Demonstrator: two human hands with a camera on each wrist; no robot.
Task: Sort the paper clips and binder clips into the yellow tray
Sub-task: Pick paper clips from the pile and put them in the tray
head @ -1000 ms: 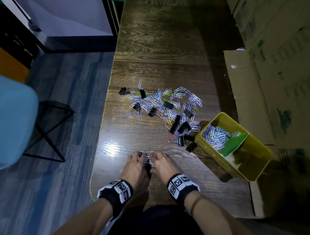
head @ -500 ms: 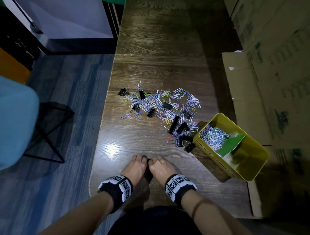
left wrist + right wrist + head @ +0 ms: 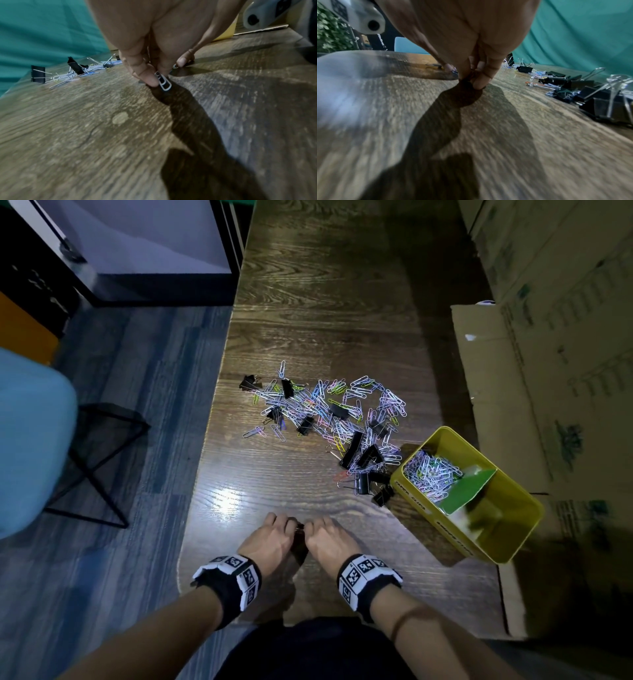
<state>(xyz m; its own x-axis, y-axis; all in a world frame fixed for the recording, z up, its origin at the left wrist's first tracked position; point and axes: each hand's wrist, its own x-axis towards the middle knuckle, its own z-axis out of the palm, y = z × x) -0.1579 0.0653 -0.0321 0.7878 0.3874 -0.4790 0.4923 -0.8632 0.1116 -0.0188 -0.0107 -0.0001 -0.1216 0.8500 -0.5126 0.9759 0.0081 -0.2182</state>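
Both hands met at the worktop's (image 3: 308, 337) six o'clock edge. The left hand (image 3: 270, 537) pinched a paper clip (image 3: 163, 82)—the right hand's (image 3: 329, 542) grip, fingers curled, hid its contents. The yellow tray (image 3: 513, 546) sat at three o'clock; so small a clip could slip—perhaps off that near edge.

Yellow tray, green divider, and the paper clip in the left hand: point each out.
Yellow tray (image 3: 432, 516): head view, near outer wall.
Green divider (image 3: 467, 491): head view, flat face.
Paper clip (image 3: 164, 82): left wrist view, exposed loop below the fingers.

Office or storeroom: wooden desk (image 3: 325, 302), stacked cardboard boxes (image 3: 565, 337), blue chair (image 3: 30, 436).
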